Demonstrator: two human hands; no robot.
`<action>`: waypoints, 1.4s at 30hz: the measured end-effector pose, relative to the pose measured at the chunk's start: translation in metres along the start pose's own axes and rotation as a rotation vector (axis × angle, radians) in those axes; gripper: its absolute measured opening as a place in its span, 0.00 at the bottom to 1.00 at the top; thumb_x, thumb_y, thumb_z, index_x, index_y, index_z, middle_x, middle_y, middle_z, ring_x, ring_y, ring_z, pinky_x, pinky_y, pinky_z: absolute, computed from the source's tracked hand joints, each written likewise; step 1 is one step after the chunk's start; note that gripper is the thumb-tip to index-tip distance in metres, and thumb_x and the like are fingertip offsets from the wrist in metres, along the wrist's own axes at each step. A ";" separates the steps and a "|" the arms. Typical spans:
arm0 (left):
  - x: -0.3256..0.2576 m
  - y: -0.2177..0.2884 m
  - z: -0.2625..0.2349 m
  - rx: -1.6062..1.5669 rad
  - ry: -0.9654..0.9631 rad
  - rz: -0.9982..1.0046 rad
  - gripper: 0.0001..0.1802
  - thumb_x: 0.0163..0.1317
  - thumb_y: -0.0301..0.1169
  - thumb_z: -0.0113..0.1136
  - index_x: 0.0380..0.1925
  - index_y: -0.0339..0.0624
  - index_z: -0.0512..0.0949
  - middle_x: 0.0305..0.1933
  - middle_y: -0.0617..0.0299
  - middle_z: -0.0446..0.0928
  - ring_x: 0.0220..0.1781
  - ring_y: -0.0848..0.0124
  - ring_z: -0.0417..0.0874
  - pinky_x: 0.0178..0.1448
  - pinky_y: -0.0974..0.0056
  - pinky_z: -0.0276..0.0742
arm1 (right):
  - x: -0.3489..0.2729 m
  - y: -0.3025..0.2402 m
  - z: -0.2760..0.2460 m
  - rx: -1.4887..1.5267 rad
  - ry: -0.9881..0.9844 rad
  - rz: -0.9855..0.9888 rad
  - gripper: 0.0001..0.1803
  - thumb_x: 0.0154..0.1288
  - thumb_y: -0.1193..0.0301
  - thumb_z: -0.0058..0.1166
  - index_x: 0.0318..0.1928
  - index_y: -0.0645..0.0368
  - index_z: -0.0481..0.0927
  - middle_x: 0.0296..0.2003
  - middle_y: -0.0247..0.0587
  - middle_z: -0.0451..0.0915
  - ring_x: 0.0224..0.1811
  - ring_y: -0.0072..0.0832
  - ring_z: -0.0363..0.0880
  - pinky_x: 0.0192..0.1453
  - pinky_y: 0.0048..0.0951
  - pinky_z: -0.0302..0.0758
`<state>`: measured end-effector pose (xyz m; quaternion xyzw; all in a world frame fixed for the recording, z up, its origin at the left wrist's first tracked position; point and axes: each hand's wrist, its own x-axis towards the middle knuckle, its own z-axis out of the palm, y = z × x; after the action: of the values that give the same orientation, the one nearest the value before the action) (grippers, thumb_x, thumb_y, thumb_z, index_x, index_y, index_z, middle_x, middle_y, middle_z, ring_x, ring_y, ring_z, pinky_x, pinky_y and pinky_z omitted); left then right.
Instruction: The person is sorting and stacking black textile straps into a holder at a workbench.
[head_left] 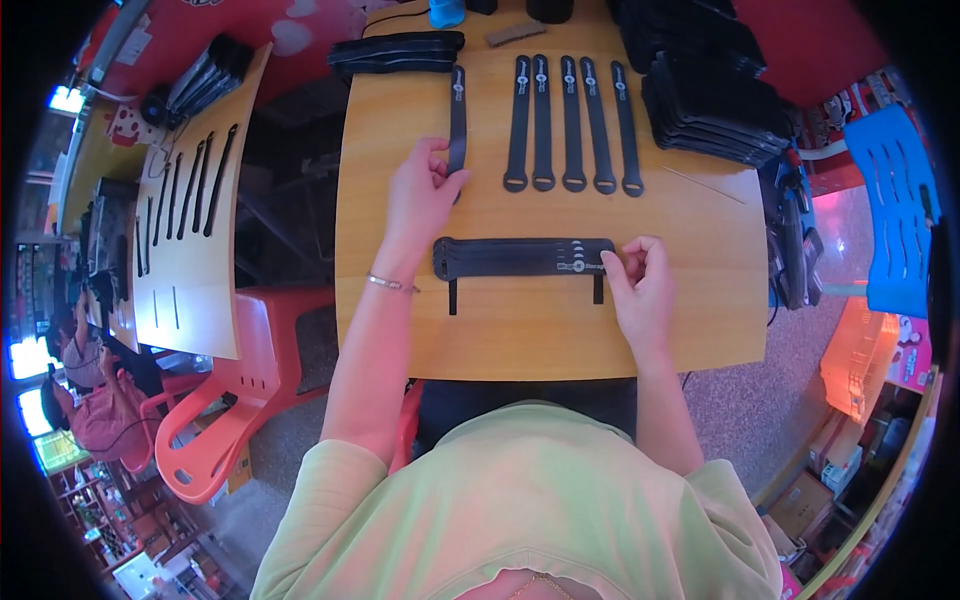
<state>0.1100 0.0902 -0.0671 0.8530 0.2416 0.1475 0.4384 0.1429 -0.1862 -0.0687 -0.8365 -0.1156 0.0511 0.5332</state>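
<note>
Black flat straps with a slotted round end lie on the wooden table [390, 330]. My left hand [415, 205] has its thumb and fingers closed on the near end of a single strap [458, 110], which lies lengthwise away from me. Closer to me, a stack of straps [510, 258] lies crosswise, with white print near its right end. Two short black strips [453, 297] stick out from under the stack toward me. My right hand [640, 285] pinches the stack's right end between thumb and fingers. Several more straps [570, 125] lie side by side beyond the stack, slotted ends toward me.
Piles of black straps [398, 52] sit at the back left, and taller black stacks [715, 115] at the back right. A brown block [515, 35], a blue object [446, 13] and a thin stick [705, 185] are on the table. Leftward stand another table [190, 300], an orange chair [265, 345] and people [105, 415].
</note>
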 end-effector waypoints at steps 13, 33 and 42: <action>-0.126 0.054 -0.043 -0.058 -0.336 0.351 0.13 0.50 0.14 0.59 0.37 0.38 0.82 0.30 0.62 0.72 0.30 0.74 0.77 0.30 0.73 0.71 | -0.009 -0.039 -0.023 0.709 -0.408 -0.111 0.34 0.50 0.80 0.63 0.59 0.59 0.65 0.46 0.37 0.73 0.30 0.16 0.70 0.32 0.13 0.67; -0.130 0.009 -0.039 -0.590 -0.154 -0.394 0.10 0.60 0.18 0.55 0.43 0.31 0.75 0.34 0.59 0.79 0.35 0.74 0.83 0.42 0.73 0.79 | -0.015 0.001 -0.022 0.439 -0.306 0.148 0.09 0.63 0.81 0.52 0.44 0.63 0.78 0.33 0.30 0.74 0.32 0.14 0.71 0.36 0.15 0.69; -0.121 -0.003 -0.034 -0.556 -0.068 -0.368 0.07 0.60 0.19 0.56 0.38 0.29 0.76 0.30 0.58 0.81 0.34 0.74 0.83 0.39 0.74 0.79 | -0.012 0.006 -0.020 0.375 -0.239 0.143 0.08 0.63 0.82 0.51 0.43 0.64 0.78 0.34 0.33 0.75 0.29 0.16 0.74 0.35 0.16 0.72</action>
<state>-0.0080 0.0488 -0.0546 0.6473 0.3271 0.0976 0.6816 0.1363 -0.2088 -0.0659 -0.7167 -0.1068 0.2080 0.6570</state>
